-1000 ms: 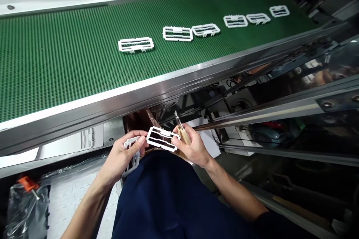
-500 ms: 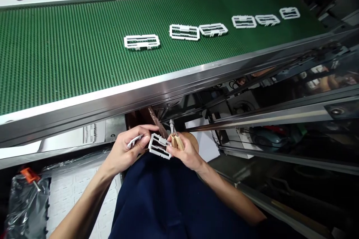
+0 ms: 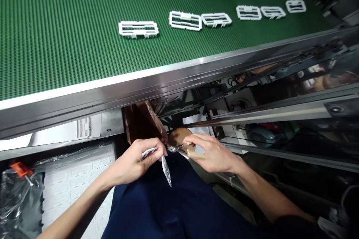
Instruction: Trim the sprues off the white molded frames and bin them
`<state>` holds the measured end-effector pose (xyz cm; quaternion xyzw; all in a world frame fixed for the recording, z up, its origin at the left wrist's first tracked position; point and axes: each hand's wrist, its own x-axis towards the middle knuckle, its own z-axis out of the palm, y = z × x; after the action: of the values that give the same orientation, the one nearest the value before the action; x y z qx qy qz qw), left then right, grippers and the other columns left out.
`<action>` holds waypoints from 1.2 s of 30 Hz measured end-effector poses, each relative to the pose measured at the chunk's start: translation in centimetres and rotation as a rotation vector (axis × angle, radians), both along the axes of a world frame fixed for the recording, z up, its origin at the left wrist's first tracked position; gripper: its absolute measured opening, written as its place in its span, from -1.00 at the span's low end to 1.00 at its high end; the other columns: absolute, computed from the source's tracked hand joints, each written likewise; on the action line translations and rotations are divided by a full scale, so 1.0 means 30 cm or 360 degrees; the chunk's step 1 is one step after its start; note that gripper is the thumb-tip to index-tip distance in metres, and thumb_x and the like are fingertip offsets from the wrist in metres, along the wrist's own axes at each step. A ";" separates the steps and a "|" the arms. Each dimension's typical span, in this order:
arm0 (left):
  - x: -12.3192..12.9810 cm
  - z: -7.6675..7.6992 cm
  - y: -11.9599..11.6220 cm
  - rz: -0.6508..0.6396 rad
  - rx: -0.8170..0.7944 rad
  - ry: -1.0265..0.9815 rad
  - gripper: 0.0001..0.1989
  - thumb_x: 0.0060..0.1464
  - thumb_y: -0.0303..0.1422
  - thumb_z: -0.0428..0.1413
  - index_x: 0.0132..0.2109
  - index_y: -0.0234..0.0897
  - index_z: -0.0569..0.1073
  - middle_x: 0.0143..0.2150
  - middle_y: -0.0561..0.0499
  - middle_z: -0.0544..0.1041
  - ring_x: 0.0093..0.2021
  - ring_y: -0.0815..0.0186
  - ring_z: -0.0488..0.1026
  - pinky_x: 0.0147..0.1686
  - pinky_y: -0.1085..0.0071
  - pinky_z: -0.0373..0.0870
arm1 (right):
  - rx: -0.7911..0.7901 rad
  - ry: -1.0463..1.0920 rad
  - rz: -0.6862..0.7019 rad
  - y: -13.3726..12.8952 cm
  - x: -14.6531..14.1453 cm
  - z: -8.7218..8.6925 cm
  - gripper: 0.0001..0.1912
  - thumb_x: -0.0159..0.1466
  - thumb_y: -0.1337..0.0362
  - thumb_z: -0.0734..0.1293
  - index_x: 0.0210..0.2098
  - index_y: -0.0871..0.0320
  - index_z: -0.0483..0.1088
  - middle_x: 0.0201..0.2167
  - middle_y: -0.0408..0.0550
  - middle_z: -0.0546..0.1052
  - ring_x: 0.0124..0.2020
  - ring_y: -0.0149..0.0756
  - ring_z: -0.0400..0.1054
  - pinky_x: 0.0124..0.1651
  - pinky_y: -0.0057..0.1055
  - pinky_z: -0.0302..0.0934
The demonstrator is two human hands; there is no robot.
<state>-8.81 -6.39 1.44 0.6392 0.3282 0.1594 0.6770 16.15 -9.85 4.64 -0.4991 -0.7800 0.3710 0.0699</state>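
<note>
Between thumb and fingers, my left hand (image 3: 143,160) grips white plastic frames: one white frame (image 3: 166,171) hangs down edge-on, and part of another white piece (image 3: 148,152) shows at the palm. My right hand (image 3: 210,153) is closed around a pair of nippers (image 3: 193,153) with tan handles spread apart. The metal jaws point left and reach the fingertips of my left hand, close to the hanging frame's upper end. Whether the jaws touch the plastic is hidden.
A green conveyor belt (image 3: 84,52) carries several white frames (image 3: 185,20) behind a metal rail (image 3: 157,78). Below it stand a brown plastic-lined bin (image 3: 143,123) and a round wooden top (image 3: 179,137). At lower left lie a box of white parts (image 3: 75,186) and an orange-handled tool (image 3: 21,170).
My right hand has let go of the frame and turned the nippers leftward, their handles now spread. The frame is now in my left hand, turned edge-on. The view has tipped down slightly.
</note>
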 end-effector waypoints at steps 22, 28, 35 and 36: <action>0.037 0.026 -0.001 -0.0072 -0.0056 0.0015 -0.75 0.18 -0.24 -0.07 -0.35 -0.27 0.39 -0.42 0.00 0.40 -0.39 0.28 0.29 -0.37 0.38 0.23 | 0.0174 -0.0707 0.0665 0.100 -0.002 0.156 -0.77 0.07 0.36 0.24 -0.24 0.11 0.32 -0.37 -0.10 0.41 -0.35 -0.32 0.25 -0.29 -0.38 -0.02; 0.047 0.025 -0.003 -0.0080 -0.0036 0.0025 -0.77 0.18 -0.28 -0.08 -0.38 -0.26 0.35 -0.44 0.02 0.37 -0.42 0.30 0.26 -0.39 0.39 0.22 | 0.0163 -0.0728 0.0708 0.103 -0.006 0.158 -0.77 0.10 0.34 0.23 -0.22 0.12 0.33 -0.37 -0.08 0.41 -0.34 -0.30 0.26 -0.29 -0.37 -0.02; 0.061 0.021 -0.013 -0.0070 -0.0074 0.0020 -0.78 0.17 -0.30 -0.05 -0.41 -0.26 0.34 -0.46 0.04 0.36 -0.44 0.32 0.23 -0.44 0.41 0.18 | 0.0241 -0.0848 0.0828 0.121 -0.012 0.180 -0.85 0.10 0.32 0.23 -0.30 0.13 0.32 -0.47 -0.09 0.38 -0.47 -0.32 0.24 -0.42 -0.39 -0.09; 0.063 0.020 -0.015 -0.0066 -0.0093 0.0017 -0.78 0.17 -0.30 -0.05 -0.42 -0.26 0.33 -0.46 0.05 0.35 -0.45 0.33 0.23 -0.44 0.41 0.17 | 0.0246 -0.0869 0.0841 0.123 -0.019 0.183 -0.85 0.07 0.36 0.23 -0.32 0.12 0.32 -0.49 -0.10 0.38 -0.50 -0.33 0.23 -0.44 -0.40 -0.11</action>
<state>-6.93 -6.84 2.04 0.6268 0.3229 0.1323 0.6967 15.58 -6.15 10.12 -0.3547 -0.8973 0.1697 -0.2008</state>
